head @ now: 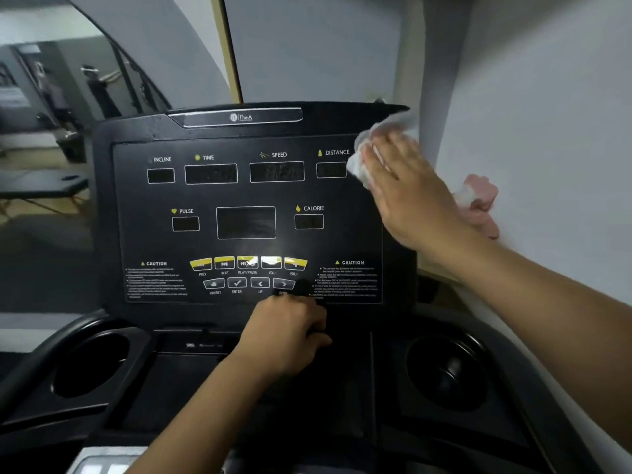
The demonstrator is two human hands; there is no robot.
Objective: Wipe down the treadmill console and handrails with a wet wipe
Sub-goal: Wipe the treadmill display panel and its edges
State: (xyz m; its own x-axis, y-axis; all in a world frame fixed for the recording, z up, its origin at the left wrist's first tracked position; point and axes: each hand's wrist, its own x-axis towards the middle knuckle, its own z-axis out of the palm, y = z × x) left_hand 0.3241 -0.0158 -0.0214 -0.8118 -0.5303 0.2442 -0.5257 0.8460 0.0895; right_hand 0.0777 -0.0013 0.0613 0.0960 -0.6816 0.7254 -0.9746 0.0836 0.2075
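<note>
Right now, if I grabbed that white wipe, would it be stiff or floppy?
Probably floppy: the wipe bunches in folds under the flat right hand. Likely light too: that press alone pins it against the console.

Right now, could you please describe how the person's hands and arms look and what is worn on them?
The left hand and right hand are bare: no gloves, rings or watch show. The left forearm and right forearm are uncovered; no sleeve is in view.
</note>
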